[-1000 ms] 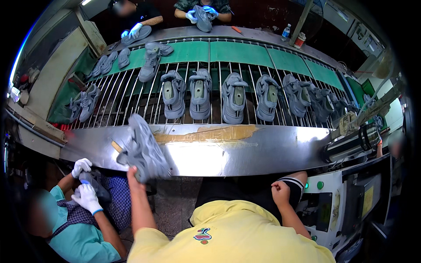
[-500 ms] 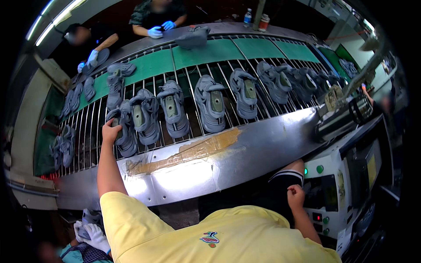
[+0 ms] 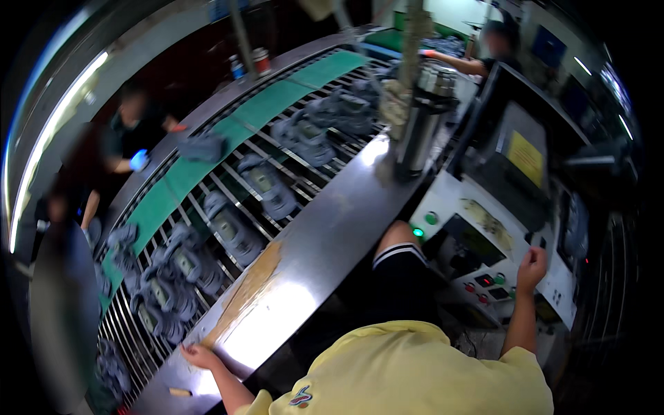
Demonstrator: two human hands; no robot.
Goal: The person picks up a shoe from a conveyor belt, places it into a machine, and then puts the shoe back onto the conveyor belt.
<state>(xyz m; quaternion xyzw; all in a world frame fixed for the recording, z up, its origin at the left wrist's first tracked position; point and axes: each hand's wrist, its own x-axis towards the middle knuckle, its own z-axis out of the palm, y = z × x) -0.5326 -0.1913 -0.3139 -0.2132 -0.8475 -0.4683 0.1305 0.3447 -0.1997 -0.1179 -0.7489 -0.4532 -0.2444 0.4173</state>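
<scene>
My left hand is over the near metal ledge of the conveyor, its fingers loosely curled together with nothing seen in them. It is off the grey sneakers; the nearest sneaker lies on the metal rods just beyond it. More grey sneakers, such as one farther along, stand in a row on the rods. My right hand is closed like a fist beside the white control box, close to a small dark part. What its fingers hold, if anything, is hidden.
A tall metal cylinder and post stand at the ledge's far end. A green strip runs along the conveyor's far side. Blurred co-workers are across it; a grey sneaker lies near one blue-gloved hand. A small tan piece lies on the ledge.
My view has turned right. The left hand has let go of a grey sneaker and drawn back to the ledge. My right hand has moved outward along the control box.
</scene>
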